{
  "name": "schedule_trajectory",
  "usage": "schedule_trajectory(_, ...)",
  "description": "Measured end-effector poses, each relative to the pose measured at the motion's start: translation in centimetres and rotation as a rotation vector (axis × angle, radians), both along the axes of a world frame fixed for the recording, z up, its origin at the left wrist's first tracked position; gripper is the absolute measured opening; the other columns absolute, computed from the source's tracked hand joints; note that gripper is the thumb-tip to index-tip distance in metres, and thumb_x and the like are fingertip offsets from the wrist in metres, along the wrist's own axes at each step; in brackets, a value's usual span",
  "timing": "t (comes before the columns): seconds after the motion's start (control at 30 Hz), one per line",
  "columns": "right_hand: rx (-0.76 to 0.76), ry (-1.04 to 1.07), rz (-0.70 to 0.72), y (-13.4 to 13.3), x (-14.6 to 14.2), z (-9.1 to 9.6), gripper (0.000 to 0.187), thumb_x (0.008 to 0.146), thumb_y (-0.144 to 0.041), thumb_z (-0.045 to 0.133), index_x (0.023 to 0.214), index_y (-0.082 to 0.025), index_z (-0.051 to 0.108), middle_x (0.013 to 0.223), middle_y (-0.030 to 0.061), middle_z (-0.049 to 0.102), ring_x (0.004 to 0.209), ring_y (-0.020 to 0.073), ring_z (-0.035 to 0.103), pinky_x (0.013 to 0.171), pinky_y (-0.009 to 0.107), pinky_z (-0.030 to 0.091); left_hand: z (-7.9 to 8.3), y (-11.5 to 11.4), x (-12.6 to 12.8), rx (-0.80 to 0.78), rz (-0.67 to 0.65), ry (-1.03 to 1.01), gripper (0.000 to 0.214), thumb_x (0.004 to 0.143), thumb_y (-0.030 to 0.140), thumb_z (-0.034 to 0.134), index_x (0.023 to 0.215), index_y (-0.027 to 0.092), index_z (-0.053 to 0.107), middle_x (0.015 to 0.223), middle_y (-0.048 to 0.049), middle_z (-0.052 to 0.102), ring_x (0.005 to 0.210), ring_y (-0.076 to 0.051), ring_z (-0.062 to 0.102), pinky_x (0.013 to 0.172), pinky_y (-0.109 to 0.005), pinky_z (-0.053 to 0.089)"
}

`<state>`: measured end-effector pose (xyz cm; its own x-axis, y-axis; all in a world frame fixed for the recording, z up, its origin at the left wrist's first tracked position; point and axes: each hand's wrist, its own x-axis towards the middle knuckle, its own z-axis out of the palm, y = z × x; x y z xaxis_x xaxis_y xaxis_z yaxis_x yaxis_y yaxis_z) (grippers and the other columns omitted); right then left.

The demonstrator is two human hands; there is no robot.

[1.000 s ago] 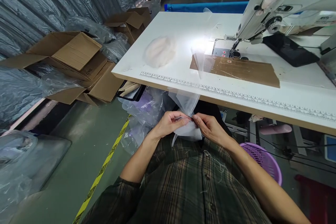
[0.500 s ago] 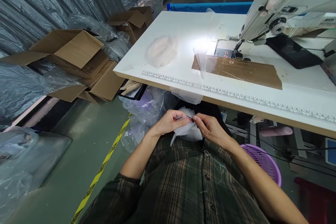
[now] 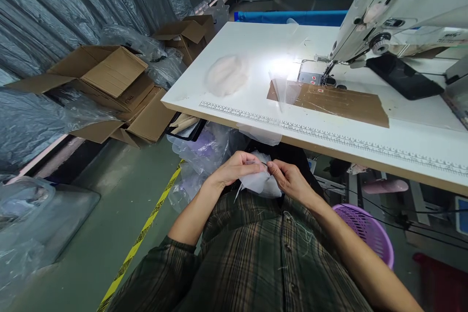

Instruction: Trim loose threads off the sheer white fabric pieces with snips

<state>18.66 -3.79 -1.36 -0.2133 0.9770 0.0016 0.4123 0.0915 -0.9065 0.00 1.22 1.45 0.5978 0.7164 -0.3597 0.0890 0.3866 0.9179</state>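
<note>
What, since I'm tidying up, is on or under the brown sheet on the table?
A translucent piece lies over the left end of the brown sheet, with brown showing through. Whatever lies beneath the brown sheet is covered.

Thin white fabric (image 3: pixel 257 184), crumpled, near plaid shirt (image 3: pixel 252 239).

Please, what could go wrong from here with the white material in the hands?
The thin white material is gathered at the left hand and right hand, so a strong pull might crease or tear it. The small dark item at the right fingertips, too small to identify, might snag it. Loose threads on the shirt could cling to it.
</note>
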Motion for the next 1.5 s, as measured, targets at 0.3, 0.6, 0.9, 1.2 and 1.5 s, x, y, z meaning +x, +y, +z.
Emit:
schedule_trajectory(0.3,-0.053,0.123,-0.031,-1.5,0.7,-2.6,0.038,0.086,-0.057,0.057,0.078,-0.021,0.05,0.068,-0.0021,0.052,0.062,0.0132,0.048,0.056,0.025,0.041,-3.5,0.4,0.6,0.303,-0.041,0.142,0.031,0.083,0.041,0.066,0.094,0.012,0.073,0.09,-0.0092,0.071,0.082,-0.018,0.064,0.076,-0.03,0.048)
schedule_trajectory(0.6,0.068,0.082,-0.316,0.9,2.2,-1.8,0.058,0.083,-0.059,0.06,0.117,-0.012,0.061,0.071,0.0048,0.069,0.067,0.0198,0.062,0.067,0.032,0.049,-7.1,-0.2,1.3,0.932,-0.295,0.603,0.037,0.084,0.038,0.066,0.117,0.022,0.068,0.137,-0.0126,0.055,0.131,-0.032,0.045,0.113,-0.054,0.025)
schedule_trajectory(0.9,0.08,0.223,-0.216,0.5,-0.5,-0.2,0.041,0.084,-0.056,0.061,0.078,-0.016,0.069,0.053,-0.0021,0.047,0.05,0.0123,0.042,0.048,0.025,0.037,-4.5,1.4,0.4,0.299,0.015,-0.196,0.092,0.063,0.078,0.064,0.131,0.015,0.057,0.124,-0.0187,0.065,0.12,-0.034,0.058,0.101,-0.046,0.044)
schedule_trajectory(1.2,0.076,-0.039,0.356,-4.1,0.7,1.5,0.013,0.087,-0.023,0.056,0.082,-0.019,0.067,0.068,-0.0006,0.062,0.059,0.0126,0.052,0.059,0.025,0.039,-0.3,2.9,0.7,0.035,-0.003,-0.27,0.084,0.046,0.056,0.088,0.113,0.011,0.063,0.091,-0.0143,0.074,0.071,-0.02,0.068,0.071,-0.031,0.052)
schedule_trajectory(1.5,0.014,0.004,0.001,-0.2,2.0,1.3,0.048,0.101,-0.049,0.03,0.09,-0.018,0.064,0.071,0.0015,0.059,0.066,0.0159,0.054,0.061,0.027,0.041,-0.3,0.9,0.4,0.109,0.067,0.002,0.04,0.064,0.042,0.083,0.086,0.01,0.071,0.073,-0.0051,0.071,0.061,-0.012,0.062,0.061,-0.023,0.047)
